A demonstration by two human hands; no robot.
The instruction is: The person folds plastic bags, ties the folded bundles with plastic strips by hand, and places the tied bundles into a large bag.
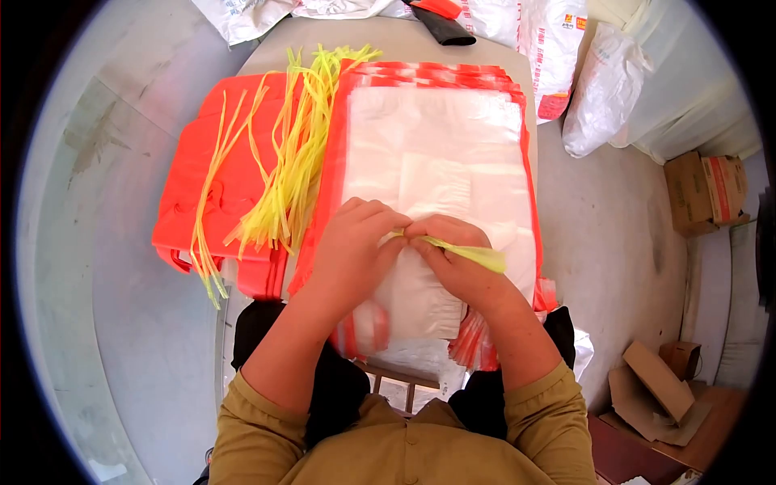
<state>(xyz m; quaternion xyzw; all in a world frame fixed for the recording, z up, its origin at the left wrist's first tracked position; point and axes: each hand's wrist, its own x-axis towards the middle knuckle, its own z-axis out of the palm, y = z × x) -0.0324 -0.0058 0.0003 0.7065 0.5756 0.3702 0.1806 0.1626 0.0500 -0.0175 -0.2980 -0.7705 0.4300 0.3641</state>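
Observation:
My left hand and my right hand meet over a stack of clear plastic bags with red edges. Between my fingertips runs a yellow plastic strip; both hands pinch it, and its loose end sticks out past my right hand. Beneath my hands, white pleated material lies on or inside the top bag; I cannot tell which. To the left of the stack, a bundle of yellow strips rests partly on folded red material, with a few strips hanging over its front edge.
White printed sacks stand behind the table, and another white sack is on the floor to the right. A black and red object lies at the back edge. Cardboard boxes and flattened cardboard are on the far right.

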